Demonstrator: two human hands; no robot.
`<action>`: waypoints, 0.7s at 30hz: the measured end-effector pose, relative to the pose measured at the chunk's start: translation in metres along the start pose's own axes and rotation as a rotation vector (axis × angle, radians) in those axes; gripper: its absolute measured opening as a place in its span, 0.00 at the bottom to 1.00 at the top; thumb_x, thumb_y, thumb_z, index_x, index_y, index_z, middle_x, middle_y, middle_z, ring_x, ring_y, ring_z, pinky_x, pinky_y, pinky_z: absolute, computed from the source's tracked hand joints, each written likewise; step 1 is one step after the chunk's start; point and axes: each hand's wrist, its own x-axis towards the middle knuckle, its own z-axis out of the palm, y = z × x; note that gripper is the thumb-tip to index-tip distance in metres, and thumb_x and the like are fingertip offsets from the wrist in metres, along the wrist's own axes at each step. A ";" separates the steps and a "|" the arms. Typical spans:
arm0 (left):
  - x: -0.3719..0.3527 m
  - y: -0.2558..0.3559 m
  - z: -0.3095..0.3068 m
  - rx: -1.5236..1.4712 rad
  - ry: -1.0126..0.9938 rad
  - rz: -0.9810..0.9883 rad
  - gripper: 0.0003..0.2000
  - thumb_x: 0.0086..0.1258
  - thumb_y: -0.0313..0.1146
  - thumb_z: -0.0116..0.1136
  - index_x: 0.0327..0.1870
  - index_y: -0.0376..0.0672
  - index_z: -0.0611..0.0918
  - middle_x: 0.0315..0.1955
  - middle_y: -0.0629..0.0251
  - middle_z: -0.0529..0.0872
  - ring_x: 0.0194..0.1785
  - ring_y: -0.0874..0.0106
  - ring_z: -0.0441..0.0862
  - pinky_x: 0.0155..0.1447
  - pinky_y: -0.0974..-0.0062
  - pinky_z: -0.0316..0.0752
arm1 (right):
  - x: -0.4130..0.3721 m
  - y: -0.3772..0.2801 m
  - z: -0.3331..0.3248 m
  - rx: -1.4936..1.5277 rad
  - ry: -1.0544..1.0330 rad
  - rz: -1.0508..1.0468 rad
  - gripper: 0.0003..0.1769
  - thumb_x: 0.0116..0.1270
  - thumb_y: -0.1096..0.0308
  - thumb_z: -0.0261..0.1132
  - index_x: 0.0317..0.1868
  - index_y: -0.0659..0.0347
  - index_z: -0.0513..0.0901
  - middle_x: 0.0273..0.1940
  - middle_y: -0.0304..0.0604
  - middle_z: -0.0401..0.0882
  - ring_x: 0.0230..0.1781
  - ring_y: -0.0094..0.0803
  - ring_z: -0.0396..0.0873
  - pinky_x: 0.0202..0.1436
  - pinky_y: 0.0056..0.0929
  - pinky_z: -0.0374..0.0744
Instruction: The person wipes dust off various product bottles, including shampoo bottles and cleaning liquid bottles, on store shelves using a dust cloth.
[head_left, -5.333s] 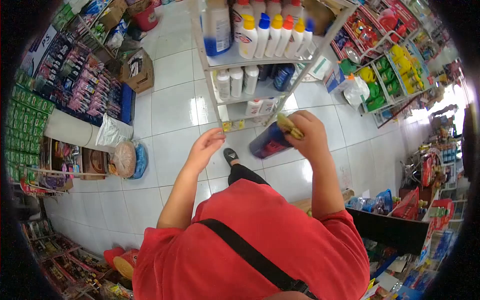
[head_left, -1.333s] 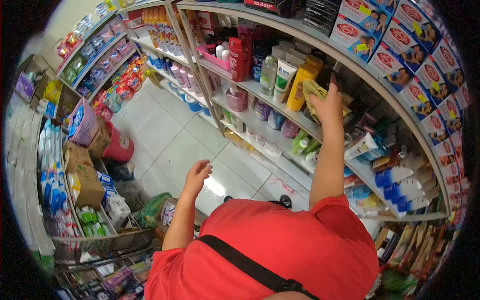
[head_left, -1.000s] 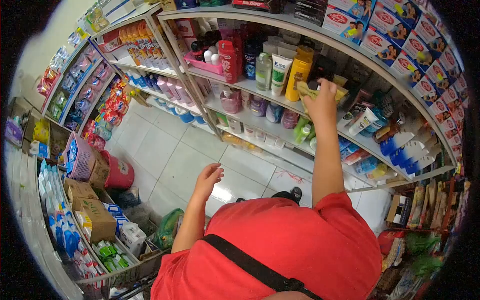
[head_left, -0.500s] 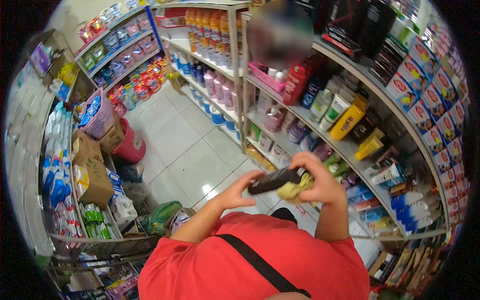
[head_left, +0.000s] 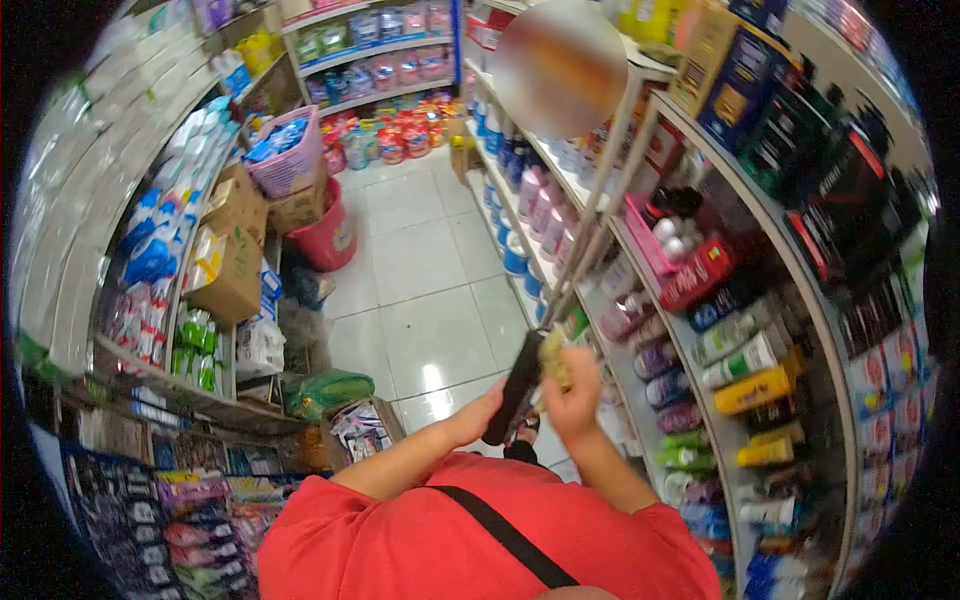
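In front of the red shirt, my left hand (head_left: 478, 415) is closed around the lower part of a dark bottle (head_left: 518, 388), which is held at a steep tilt. My right hand (head_left: 570, 400) grips a crumpled yellowish cloth (head_left: 555, 360) beside the bottle's upper end. The cloth appears to touch the bottle's side, and part of my right hand's fingers is hidden behind it. Any label on the bottle is too dark to read.
Close on the right, a shelf unit (head_left: 690, 370) holds tubes and bottles, including a yellow tube (head_left: 755, 388) and a pink basket (head_left: 652, 238). Cardboard boxes (head_left: 232, 275), a red bucket (head_left: 330, 235) and a green bag (head_left: 325, 393) line the left. Tiled floor (head_left: 400, 240) runs between.
The view has turned left, so the shelves appear farther right. The bottle has swung from nearly level to steeply tilted. My left hand's fingers, spread before, now wrap around it.
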 end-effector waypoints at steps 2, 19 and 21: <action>0.003 0.003 -0.024 -0.157 0.265 -0.033 0.34 0.67 0.64 0.26 0.56 0.42 0.69 0.40 0.60 0.80 0.42 0.70 0.79 0.48 0.70 0.74 | 0.006 -0.003 0.024 0.126 -0.274 -0.182 0.17 0.46 0.77 0.60 0.40 0.59 0.77 0.38 0.48 0.74 0.39 0.46 0.73 0.43 0.38 0.72; 0.085 0.076 -0.040 -0.576 0.495 0.401 0.41 0.63 0.69 0.21 0.54 0.39 0.71 0.47 0.55 0.78 0.50 0.67 0.77 0.53 0.67 0.74 | 0.123 0.067 0.065 0.450 -0.521 -0.572 0.16 0.39 0.72 0.65 0.34 0.60 0.78 0.36 0.47 0.73 0.35 0.46 0.73 0.40 0.38 0.71; 0.087 0.093 -0.028 -0.588 0.644 0.485 0.38 0.66 0.65 0.23 0.58 0.38 0.69 0.51 0.56 0.76 0.53 0.67 0.76 0.57 0.65 0.71 | 0.135 0.070 0.071 0.459 -0.544 -0.586 0.16 0.40 0.72 0.65 0.35 0.59 0.78 0.36 0.46 0.73 0.35 0.45 0.72 0.39 0.39 0.72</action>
